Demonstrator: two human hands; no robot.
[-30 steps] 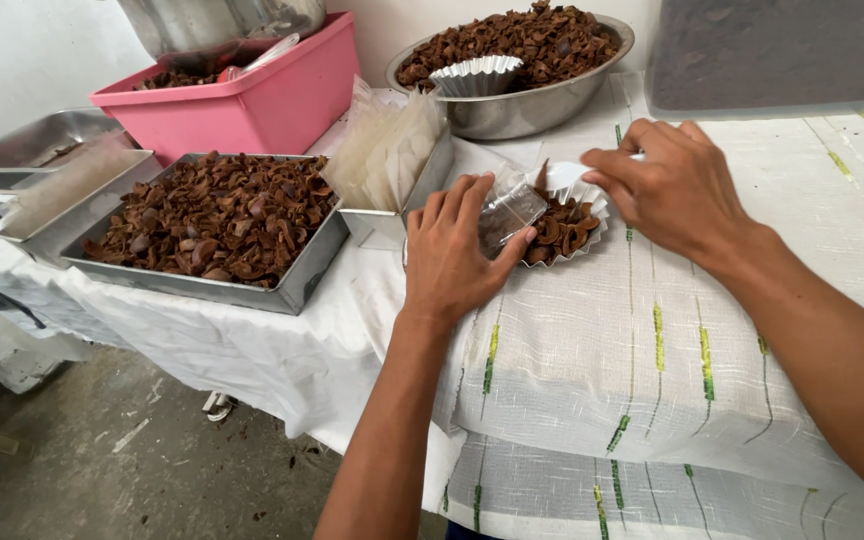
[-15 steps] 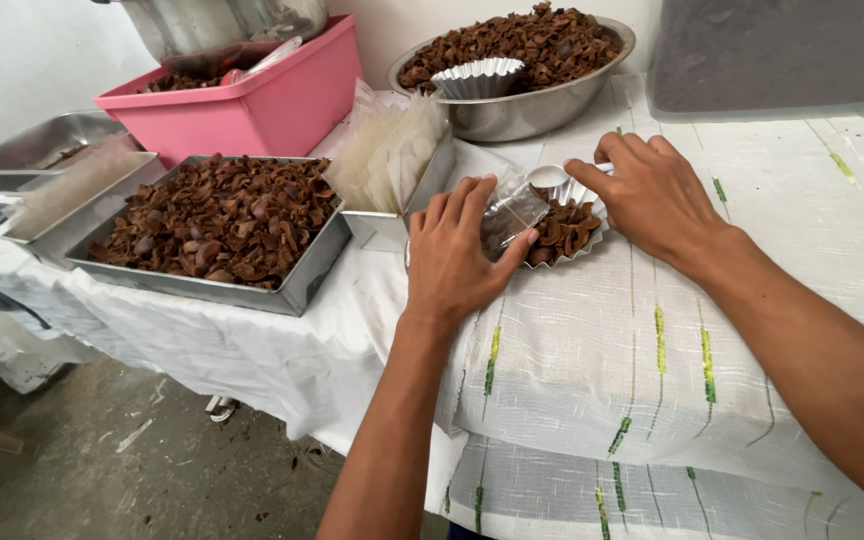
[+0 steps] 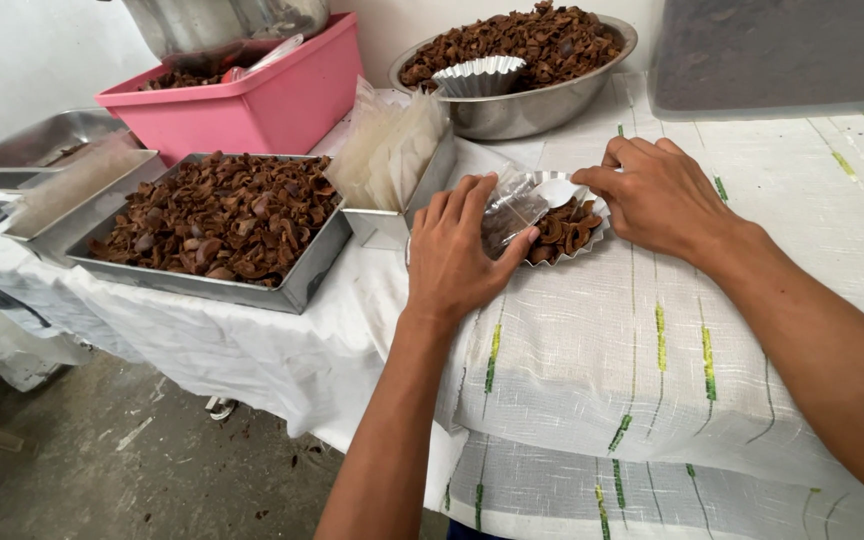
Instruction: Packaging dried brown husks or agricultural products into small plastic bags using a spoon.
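The small fluted foil dish of brown dried pieces sits on the white cloth of the table, just in front of the big steel bowl and right of the rectangular steel tray. Both hands meet at it from opposite sides, so neither is nearer. The left hand lies palm down at the dish's left rim, fingers curled around a crumpled clear plastic bag that lies over the dish's near-left part. The right hand comes from the right, forearm slanting back toward the body, its fingertips pinched on the bag's far edge. The bag's long axis runs roughly left to right between the two hands.
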